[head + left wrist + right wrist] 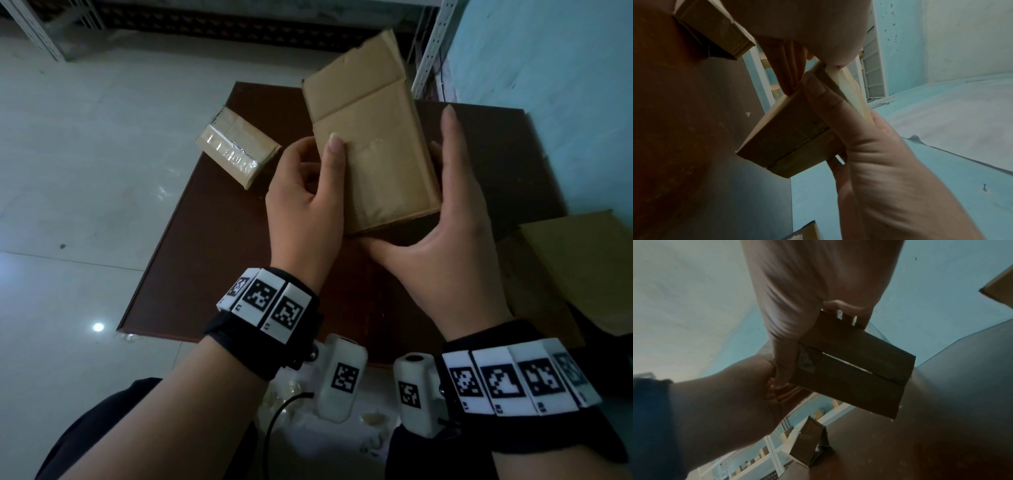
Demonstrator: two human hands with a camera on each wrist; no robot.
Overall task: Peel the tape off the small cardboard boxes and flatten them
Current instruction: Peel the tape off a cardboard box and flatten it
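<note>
Brown board on pale tiles | left hand grips cardboard box — thumb on top | right hand clasps its right side | taped box lies far left

A dark brown board lay flat in front of me on a floor of pale, glossy tiles. A small bright reflection shone on the tiles just off the board's near left corner. A turquoise wall stood to my right, a white perforated shelf upright beside it. Along the back ran a dark patterned strip, possibly a mat; it was too dim to tell.
</note>
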